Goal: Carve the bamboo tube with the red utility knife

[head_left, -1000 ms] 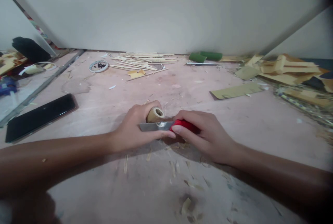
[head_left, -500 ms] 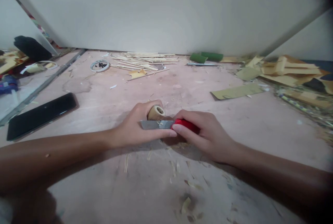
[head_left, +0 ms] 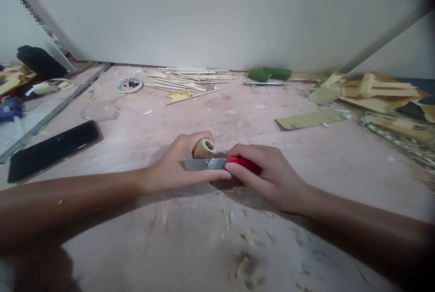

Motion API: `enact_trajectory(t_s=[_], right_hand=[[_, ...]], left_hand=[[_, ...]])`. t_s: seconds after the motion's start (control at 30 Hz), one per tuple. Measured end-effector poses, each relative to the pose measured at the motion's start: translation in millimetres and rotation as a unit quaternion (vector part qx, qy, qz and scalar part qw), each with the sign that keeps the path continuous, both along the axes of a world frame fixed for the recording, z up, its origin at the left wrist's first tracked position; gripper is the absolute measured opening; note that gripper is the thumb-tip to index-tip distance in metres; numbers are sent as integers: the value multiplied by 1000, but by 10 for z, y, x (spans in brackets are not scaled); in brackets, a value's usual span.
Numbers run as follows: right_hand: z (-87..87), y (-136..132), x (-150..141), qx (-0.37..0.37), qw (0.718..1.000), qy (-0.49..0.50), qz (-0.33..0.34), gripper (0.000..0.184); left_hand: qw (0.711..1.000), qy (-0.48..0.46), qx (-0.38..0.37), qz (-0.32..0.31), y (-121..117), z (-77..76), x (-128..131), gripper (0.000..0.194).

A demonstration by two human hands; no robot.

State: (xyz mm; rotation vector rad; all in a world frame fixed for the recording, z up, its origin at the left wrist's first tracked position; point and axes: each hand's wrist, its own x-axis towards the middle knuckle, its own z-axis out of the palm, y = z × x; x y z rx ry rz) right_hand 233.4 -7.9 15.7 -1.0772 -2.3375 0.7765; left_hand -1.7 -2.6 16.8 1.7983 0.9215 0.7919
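At the centre of the frame, the left hand (head_left: 180, 158) grips a short hollow tube (head_left: 202, 150), its open end tilted upward. The right hand (head_left: 272, 174), closed round a red-handled knife (head_left: 217, 164), holds the blade (head_left: 195, 164) across the tube's near side (a pale curl (head_left: 210, 161) shows against the metal), the left thumb (head_left: 210, 174) along the blade.

I am holding a tube (head_left: 202, 150) that is looking like matt bamboo, and a knife (head_left: 217, 164) whose blade (head_left: 197, 164) is showing smooth grey metal, its handle (head_left: 244, 163) gleaming like glossy red plastic. Beneath, the table (head_left: 238, 124) is looking like matt, stained, scuffed wood. The sticks (head_left: 190, 78) are looking dry and woody; my phone's screen (head_left: 54, 150) is shining dark, smooth and glassy.
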Motion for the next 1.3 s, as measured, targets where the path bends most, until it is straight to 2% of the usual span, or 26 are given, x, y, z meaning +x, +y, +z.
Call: enact_trajectory(t_s=[0.63,1.0,1.3], right_hand=[[-14,-1,-3,-1,1000,5,-5,33],[-7,-4,3,1,1000,-9,1,33],[-2,-3,2,5,1000,-16,5,34]], left_hand=[[1000,10,21,7,0,5,13,38],[999,-25,7,-24,10,-22,-2,39],[999,-26,1,-22,11,-24,-6,39]])
